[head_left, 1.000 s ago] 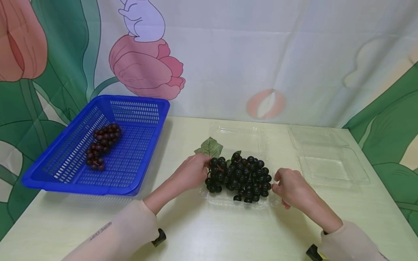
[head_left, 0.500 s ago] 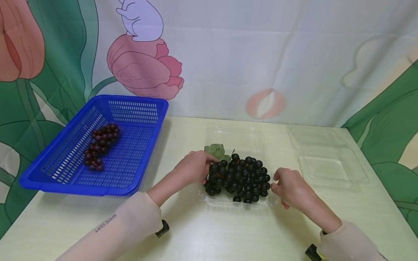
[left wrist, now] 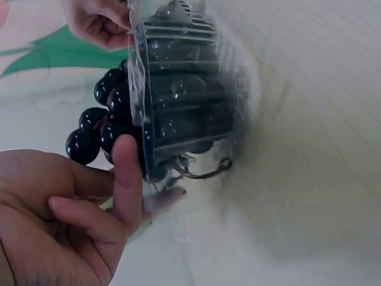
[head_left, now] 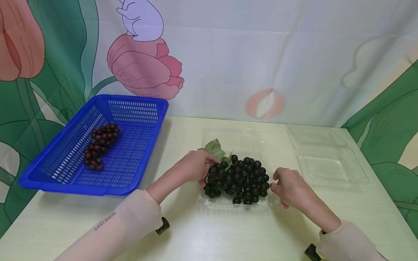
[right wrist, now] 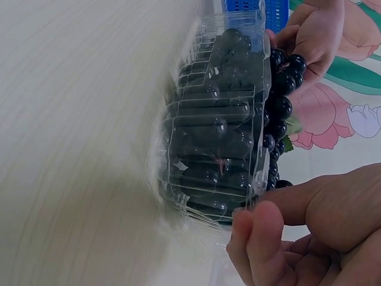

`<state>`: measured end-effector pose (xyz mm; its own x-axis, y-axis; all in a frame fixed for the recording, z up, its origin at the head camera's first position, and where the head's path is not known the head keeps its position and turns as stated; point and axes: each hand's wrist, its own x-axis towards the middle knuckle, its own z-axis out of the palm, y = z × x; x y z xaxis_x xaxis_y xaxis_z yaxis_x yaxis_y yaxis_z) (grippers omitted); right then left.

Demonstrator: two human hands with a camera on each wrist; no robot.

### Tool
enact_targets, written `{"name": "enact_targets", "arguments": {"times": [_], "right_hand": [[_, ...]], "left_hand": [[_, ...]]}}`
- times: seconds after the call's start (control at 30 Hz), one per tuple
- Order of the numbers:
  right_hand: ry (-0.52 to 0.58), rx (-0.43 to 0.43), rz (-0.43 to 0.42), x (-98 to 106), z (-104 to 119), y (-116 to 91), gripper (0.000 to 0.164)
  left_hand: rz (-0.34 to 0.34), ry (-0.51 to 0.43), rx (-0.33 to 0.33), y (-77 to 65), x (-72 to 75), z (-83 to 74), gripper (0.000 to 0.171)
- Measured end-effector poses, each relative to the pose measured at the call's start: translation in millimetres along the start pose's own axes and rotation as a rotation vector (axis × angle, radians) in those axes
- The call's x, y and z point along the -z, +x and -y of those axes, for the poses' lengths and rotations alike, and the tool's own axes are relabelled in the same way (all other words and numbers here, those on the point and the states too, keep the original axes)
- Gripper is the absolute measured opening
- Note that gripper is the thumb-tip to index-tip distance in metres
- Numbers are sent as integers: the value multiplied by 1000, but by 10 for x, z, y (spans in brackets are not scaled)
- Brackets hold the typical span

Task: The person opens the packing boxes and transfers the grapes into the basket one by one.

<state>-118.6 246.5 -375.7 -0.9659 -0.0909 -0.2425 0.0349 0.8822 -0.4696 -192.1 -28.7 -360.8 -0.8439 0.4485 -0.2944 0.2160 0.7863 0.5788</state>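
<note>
A bunch of black grapes (head_left: pixel 243 177) with green leaves (head_left: pixel 213 148) fills a clear plastic clamshell box (head_left: pixel 225 205), heaped above its rim. My left hand (head_left: pixel 196 166) is at the left end, its index finger reaching over the grapes beside the leaf. In the left wrist view its bent fingers (left wrist: pixel 126 173) lie against the grapes and the box corner, and a curled brown stem (left wrist: pixel 205 171) shows below. At the right end my right hand (head_left: pixel 290 185) pinches the box rim; the right wrist view shows its fingertips (right wrist: pixel 265 229) at the wall. The lid (head_left: pixel 232 137) lies folded back.
On the left stands a blue slatted basket (head_left: pixel 147 145) with a bunch of dark red grapes (head_left: pixel 101 145) in it. A second clear clamshell box (head_left: pixel 330 163) lies open at the right. A printed curtain (head_left: pixel 222 65) hangs behind the table (head_left: pixel 228 235).
My left hand has shifted slightly right and over the grapes. The leaf dipped toward the bunch, then rose again. The box's lid has shifted a little left. My right hand has stayed put.
</note>
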Motion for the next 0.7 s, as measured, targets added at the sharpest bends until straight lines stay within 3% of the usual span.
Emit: {"name": "enact_targets", "arguments": {"times": [0.2, 0.47, 0.7], "right_hand": [[-1, -5, 1, 1, 1, -4, 26], [10, -16, 4, 1, 0, -4, 26], [15, -18, 8, 4, -2, -6, 27]], "left_hand": [[16, -61, -44, 7, 26, 80, 41], [-105, 22, -76, -28, 34, 66, 46], [-143, -14, -114, -43, 39, 45, 50]]}}
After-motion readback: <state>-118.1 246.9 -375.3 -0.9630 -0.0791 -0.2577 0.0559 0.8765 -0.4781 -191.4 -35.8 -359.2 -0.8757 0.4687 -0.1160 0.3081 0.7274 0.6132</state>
